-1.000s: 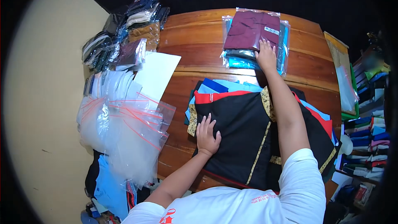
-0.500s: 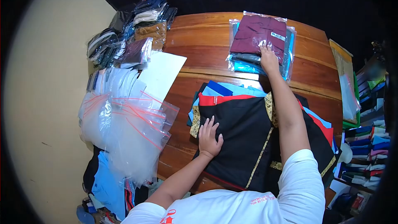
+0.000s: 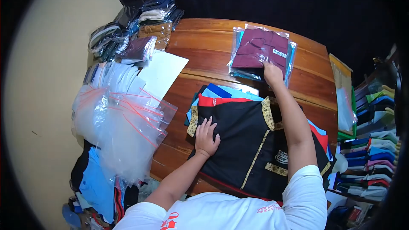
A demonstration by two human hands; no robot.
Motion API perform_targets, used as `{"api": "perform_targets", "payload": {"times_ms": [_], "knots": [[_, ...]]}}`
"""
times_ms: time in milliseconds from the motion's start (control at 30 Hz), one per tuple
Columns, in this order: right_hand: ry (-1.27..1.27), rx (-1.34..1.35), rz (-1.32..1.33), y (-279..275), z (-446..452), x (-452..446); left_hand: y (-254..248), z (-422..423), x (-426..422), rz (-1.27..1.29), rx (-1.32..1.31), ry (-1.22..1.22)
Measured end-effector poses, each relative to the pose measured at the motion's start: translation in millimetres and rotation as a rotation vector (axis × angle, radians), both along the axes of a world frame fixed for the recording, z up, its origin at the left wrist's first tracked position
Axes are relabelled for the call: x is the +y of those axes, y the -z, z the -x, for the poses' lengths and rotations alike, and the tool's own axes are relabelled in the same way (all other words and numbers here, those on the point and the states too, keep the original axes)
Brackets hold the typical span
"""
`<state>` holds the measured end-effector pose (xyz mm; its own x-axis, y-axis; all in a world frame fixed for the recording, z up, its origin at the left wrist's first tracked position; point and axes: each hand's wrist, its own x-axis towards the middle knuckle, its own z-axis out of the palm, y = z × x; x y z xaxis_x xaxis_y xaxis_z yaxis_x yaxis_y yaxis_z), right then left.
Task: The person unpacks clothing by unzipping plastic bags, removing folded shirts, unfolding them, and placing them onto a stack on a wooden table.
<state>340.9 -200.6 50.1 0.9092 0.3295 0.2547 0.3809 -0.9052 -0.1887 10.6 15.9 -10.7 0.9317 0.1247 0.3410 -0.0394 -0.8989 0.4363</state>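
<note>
My left hand [image 3: 207, 137] lies flat with fingers spread on a black shirt [image 3: 234, 145] trimmed in patterned gold. That shirt tops a stack of folded garments whose red [image 3: 228, 101] and light blue edges stick out. Farther back, my right hand [image 3: 272, 75] is closed at the near edge of a folded maroon garment [image 3: 260, 51] in a clear plastic bag with a white label. The fingertips pinch that edge, partly hidden from view. Beneath the maroon one lie other bagged garments, with blue and dark edges showing.
Clear plastic bags with red seal strips [image 3: 123, 132] are heaped at the left, beside a white sheet [image 3: 164, 72]. Bagged clothes [image 3: 155, 15] are piled at the back left corner of the wooden table [image 3: 204, 38]. Folded clothes [image 3: 370, 157] fill a rack at the right.
My right hand has gone from lying spread on the maroon bag to closing at its near edge. The view has shifted slightly; my left hand stays on the black shirt.
</note>
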Motion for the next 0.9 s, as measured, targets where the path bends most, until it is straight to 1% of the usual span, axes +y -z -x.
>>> {"api": "perform_targets", "payload": {"times_ms": [33, 133, 400, 533, 600, 667, 700, 733, 767, 800, 867, 900], "knots": [[-0.038, -0.09, -0.046, -1, 1, -3, 1, 0, 0, -0.002, -0.009, -0.004], [-0.055, -0.156, -0.078, -29, 17, -12, 2, 0, 0, -0.005, -0.029, -0.003], [-0.097, -0.223, -0.015, -91, 50, -25, 1, 2, -1, -0.012, -0.045, -0.025], [-0.162, -0.236, -0.013, -105, 87, -29, 1, 3, -2, -0.008, -0.055, -0.035], [-0.196, -0.251, -0.015, -100, 105, -32, 1, 4, -2, -0.012, -0.057, -0.035], [-0.232, -0.342, -0.008, -89, 126, -37, 1, 7, -2, -0.013, -0.055, -0.036], [-0.27, -0.32, -0.004, -94, 147, -37, 0, 5, -2, -0.018, -0.062, -0.033], [-0.25, -0.273, -0.006, -96, 166, -36, 1, 4, -3, -0.018, -0.062, -0.037], [-0.305, -0.323, -0.001, -79, 173, -42, 1, 3, -3, -0.017, -0.067, -0.032], [-0.273, -0.306, 0.016, -74, 191, -41, 1, 4, -2, -0.021, -0.069, -0.033], [-0.325, -0.221, -0.051, -69, 223, -41, 3, 4, -3, -0.029, -0.076, -0.038], [-0.332, -0.235, -0.073, -56, 233, -43, 3, 5, -3, -0.029, -0.074, -0.036]]}}
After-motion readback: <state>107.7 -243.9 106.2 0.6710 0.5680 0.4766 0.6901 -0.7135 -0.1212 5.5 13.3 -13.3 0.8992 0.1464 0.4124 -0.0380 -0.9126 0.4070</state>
